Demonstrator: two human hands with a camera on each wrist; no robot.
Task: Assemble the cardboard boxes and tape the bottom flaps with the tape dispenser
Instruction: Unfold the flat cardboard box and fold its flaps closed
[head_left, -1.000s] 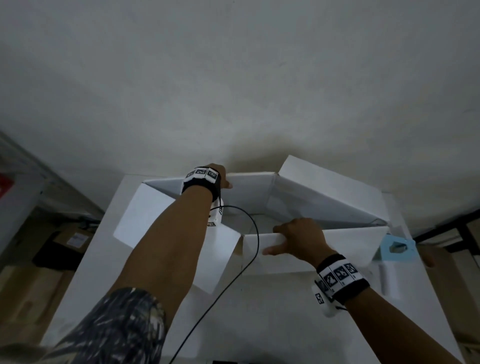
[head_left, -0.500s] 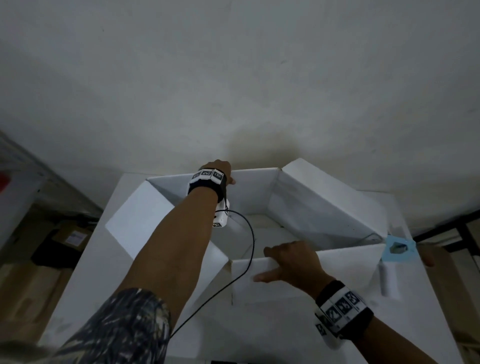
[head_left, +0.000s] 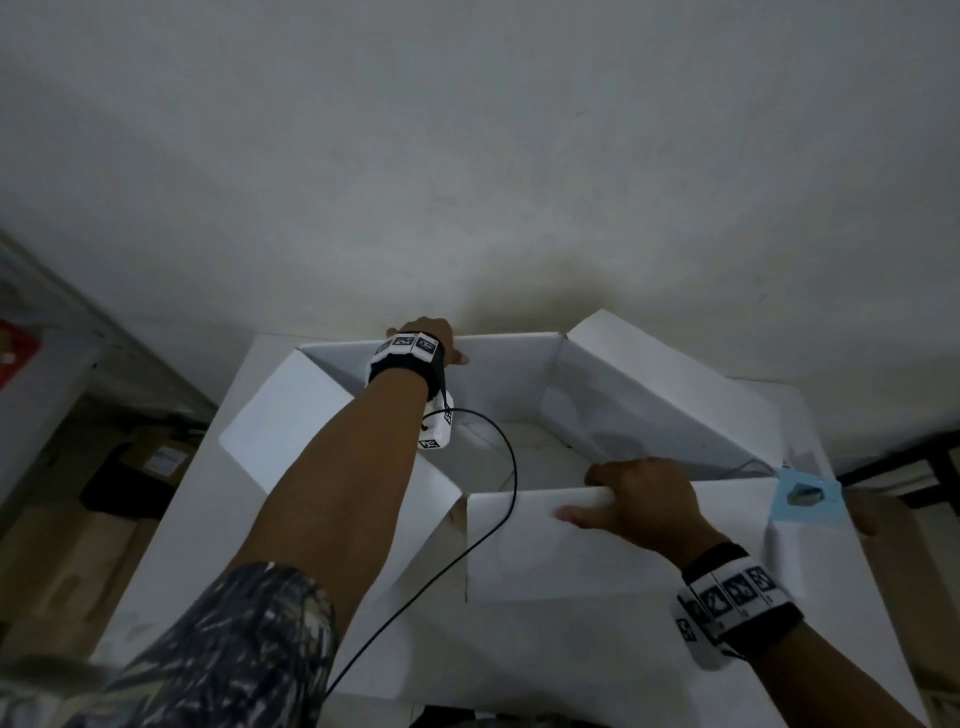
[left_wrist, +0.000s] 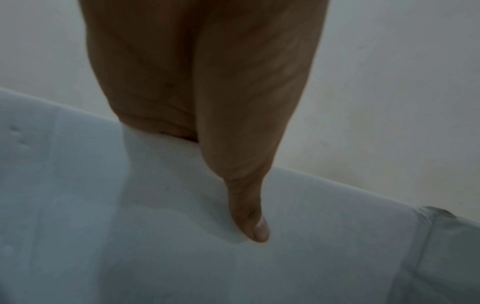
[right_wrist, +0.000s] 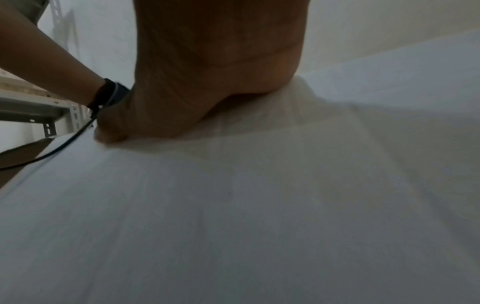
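Both hands, left hand (head_left: 436, 340) and right hand (head_left: 641, 499), grip smooth white box (head_left: 597, 540) flaps.

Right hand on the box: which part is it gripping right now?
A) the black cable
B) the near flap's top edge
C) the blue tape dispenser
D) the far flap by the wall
B: the right hand has its fingers curled over the top edge of the near flap of the box, thumb on its outer face.
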